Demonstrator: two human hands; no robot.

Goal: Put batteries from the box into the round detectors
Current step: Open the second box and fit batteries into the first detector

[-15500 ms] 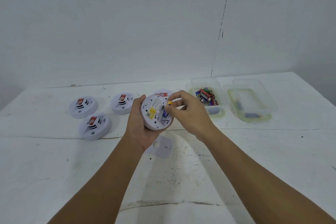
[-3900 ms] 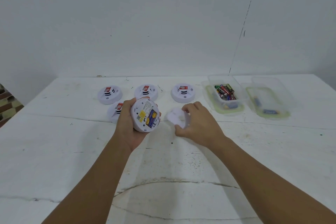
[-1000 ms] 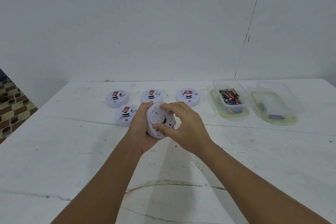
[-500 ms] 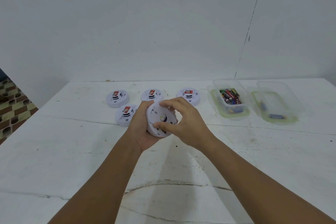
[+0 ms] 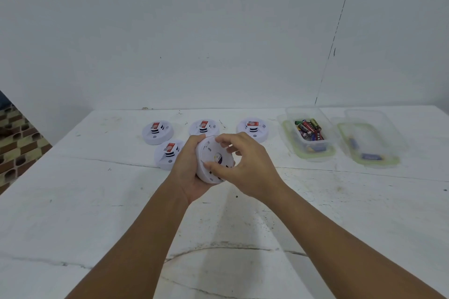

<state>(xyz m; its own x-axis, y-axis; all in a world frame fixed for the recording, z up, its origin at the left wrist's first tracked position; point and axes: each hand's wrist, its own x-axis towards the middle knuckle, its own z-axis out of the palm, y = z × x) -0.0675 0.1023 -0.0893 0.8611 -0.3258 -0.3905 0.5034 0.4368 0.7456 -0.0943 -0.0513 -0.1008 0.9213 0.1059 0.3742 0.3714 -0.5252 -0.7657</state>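
Between both hands' fingers (image 5: 220,140), detector (image 5: 211,162)

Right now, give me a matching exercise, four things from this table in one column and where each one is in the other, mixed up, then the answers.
Things
1. held detector
2. batteries
3. lid
4. front detector

Places
A. in the open box
B. on the table, farthest right
C. between left hand and right hand, off the table
D. on the table, just left of the left hand

Pairs: 1-C, 2-A, 3-B, 4-D
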